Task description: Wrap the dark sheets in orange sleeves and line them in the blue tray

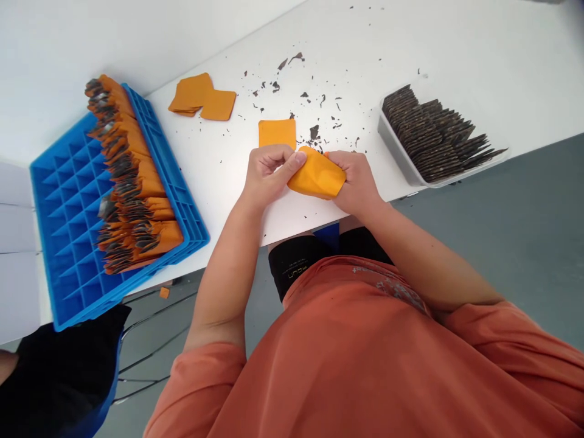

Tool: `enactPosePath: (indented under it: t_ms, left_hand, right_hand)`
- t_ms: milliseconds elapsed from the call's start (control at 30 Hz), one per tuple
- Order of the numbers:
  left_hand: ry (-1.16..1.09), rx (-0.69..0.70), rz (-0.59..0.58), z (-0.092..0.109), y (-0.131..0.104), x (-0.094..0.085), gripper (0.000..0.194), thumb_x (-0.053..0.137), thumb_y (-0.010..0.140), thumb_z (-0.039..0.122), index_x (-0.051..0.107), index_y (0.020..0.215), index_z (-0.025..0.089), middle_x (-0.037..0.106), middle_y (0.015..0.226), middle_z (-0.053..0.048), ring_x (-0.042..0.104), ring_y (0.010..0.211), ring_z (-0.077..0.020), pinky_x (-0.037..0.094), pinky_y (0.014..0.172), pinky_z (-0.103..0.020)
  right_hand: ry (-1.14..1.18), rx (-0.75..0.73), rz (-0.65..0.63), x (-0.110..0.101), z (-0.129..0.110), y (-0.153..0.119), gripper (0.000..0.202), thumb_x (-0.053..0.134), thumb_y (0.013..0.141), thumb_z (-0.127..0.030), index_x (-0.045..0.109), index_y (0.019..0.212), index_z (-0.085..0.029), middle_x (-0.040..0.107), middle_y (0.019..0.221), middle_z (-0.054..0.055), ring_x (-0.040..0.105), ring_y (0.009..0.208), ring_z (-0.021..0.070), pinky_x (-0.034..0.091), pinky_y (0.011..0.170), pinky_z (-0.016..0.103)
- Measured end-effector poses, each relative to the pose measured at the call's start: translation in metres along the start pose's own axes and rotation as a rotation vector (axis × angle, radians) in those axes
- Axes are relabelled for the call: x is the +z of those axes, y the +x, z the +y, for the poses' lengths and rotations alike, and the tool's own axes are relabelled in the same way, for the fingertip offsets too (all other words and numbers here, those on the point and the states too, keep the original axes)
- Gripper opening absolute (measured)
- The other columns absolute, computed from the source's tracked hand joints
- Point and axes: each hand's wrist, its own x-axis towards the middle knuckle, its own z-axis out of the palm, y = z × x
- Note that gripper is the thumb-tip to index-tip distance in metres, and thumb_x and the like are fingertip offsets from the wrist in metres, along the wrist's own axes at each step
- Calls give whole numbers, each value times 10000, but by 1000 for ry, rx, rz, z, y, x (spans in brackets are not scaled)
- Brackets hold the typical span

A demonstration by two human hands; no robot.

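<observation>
An orange paper pouch [316, 174] is held tilted just above the table's front edge. My left hand [269, 170] pinches its left corner, thumb on top. At the other end my right hand [356, 179] is closed on the pouch, its fingers partly hidden behind or inside it; I cannot tell which. A flat orange pouch [277, 132] lies on the table right behind my left hand. Dark brown flakes [314, 132] are scattered behind the held pouch.
On the right stands a clear plastic tub [401, 155] packed with thin dark slabs [438, 134]. A blue gridded crate [68, 225] at the left carries rows of filled orange pouches [141, 176]. More flat pouches [194, 92] lie at the back left. Someone in black clothing [59, 371] sits at lower left.
</observation>
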Motion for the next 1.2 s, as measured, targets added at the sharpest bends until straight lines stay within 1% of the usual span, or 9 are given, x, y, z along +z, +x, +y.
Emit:
enactPosePath:
  t_ms: [133,200,267,433,667,833,933,1133,1200]
  left_hand:
    - [-13,4,-21,4,1,1,655,819,931,705,596,609,180,466,577,14,435,531,-86,373,486,-268]
    - [-43,-16,-44,7,1,2,673,822,925,709,568,598,178,430,567,19,414,520,-82,351,475,-268]
    - [-73,-44,-68,9,1,4,694,828,908,722,540,590,176,404,563,23,402,514,-79,336,469,-268]
    - [-102,-52,-128,9,0,5,727,825,901,742,506,582,172,416,565,20,363,512,-71,287,465,-258]
    - [-57,-28,-197,7,-2,-1,710,824,924,711,501,589,175,438,539,20,350,498,-71,231,461,-263]
    - [-18,10,-184,3,-2,1,703,801,944,708,498,587,183,440,535,22,348,501,-79,238,475,-279]
    - [-17,26,-207,1,-2,2,699,813,933,708,503,587,185,455,544,22,358,508,-80,246,479,-279]
    - [13,48,-173,4,1,1,696,811,921,735,533,595,187,471,563,14,388,541,-94,288,509,-291]
    - [-2,36,-170,5,2,2,696,793,940,732,533,599,184,464,561,15,380,534,-89,285,509,-287]
  right_hand:
    - [0,-8,14,1,-1,0,436,678,872,-446,366,643,-245,381,605,-15,338,622,142,275,614,354]
    - [-5,-54,78,1,-3,0,492,680,876,-466,322,624,-242,348,591,-14,317,611,137,254,619,364]
    - [10,-62,149,0,-6,-1,531,715,865,-508,334,607,-240,334,589,-17,305,611,128,250,619,362]
    - [125,129,213,-1,-13,-3,522,824,768,-600,487,609,-234,369,612,-21,327,631,115,263,575,319]
    - [155,149,194,-2,-15,-1,504,829,727,-506,431,567,-242,321,592,-32,280,628,109,239,568,312]
    - [263,183,154,-5,-13,3,468,884,673,-476,494,594,-230,384,604,-48,318,642,91,279,578,304]
    - [280,187,141,-6,-11,3,416,856,664,-439,508,585,-226,394,583,-58,311,624,83,273,569,299]
    - [116,24,298,-3,-8,-1,317,776,714,-298,483,616,-227,395,609,-60,323,651,93,291,619,317]
    - [79,-30,309,-1,-8,-1,331,783,733,-312,481,626,-230,409,622,-55,333,657,99,297,628,325]
